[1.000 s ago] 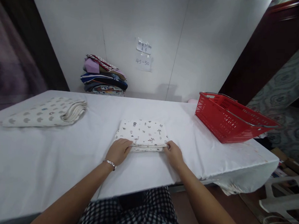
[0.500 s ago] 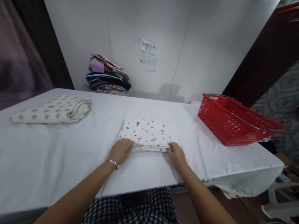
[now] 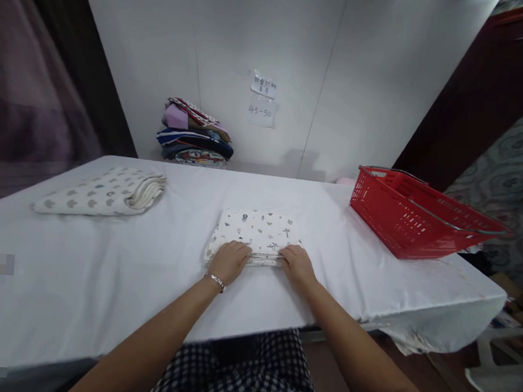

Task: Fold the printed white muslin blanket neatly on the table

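Observation:
A folded white cloth [image 3: 259,229] printed with small plants and figures lies flat in several layers on the white-covered table [image 3: 157,284]. At the left part of its near edge, my left hand [image 3: 230,259] grips the layers, fingers on top; a bracelet circles that wrist. My right hand [image 3: 298,264] grips the same edge further right, its fingers also over the top. The undersides of the layers and both thumbs are mostly hidden.
Another folded white cloth [image 3: 105,191] with grey prints rests on the left. A pile of folded fabrics [image 3: 197,135] stands against the back wall, left of paper signs [image 3: 263,100]. At right is a red basket [image 3: 415,215]; a white stool [image 3: 500,362] stands below the table.
Both hands have moved inward along the cloth's near edge and are now closer together. The cloth stays folded in about the same place; the view has shifted slightly.

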Demonstrator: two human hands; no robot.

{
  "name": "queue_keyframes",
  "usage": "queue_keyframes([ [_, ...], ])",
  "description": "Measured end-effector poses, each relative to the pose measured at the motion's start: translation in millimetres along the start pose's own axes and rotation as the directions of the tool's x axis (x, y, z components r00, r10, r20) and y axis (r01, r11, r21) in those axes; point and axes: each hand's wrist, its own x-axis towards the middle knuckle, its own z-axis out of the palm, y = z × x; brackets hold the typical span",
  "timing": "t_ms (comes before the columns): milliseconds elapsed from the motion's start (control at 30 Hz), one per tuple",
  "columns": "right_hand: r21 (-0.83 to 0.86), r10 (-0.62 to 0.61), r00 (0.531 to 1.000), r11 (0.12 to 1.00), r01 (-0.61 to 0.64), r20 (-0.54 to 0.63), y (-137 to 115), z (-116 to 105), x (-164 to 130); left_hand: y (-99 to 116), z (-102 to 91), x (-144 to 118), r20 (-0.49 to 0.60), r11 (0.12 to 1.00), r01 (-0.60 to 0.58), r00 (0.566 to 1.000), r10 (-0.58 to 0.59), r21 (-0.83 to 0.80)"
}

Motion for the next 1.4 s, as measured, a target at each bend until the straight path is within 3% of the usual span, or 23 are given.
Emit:
queue_keyframes([
  [200, 0.095, 0.003, 1.0, 0.995, -0.004, 0.004, 4.6, 4.7, -0.3, -1.0, 5.3, -5.1, -0.046, 1.0, -0.013, 0.999, 0.012, -0.016],
  [400, 0.088, 0.073, 0.997, 0.993, -0.076, 0.041, 2.0, 4.2, 3.4, 13.0, 2.5, -3.3, -0.146, 0.997, -0.076, 0.987, 0.074, -0.007],
  [933, 0.074, 0.096, 0.995, 0.993, -0.095, -0.008, -4.4, 5.0, -1.1, 26.9, 11.9, 11.8, -0.031, 0.993, -0.113, 0.993, 0.113, -0.022],
  [1400, 0.046, -0.106, 0.994, 0.993, 0.108, -0.037, -3.6, 3.3, -15.4, 24.8, 13.6, 4.7, -0.051, 0.985, -0.148, 0.988, 0.144, -0.085],
])
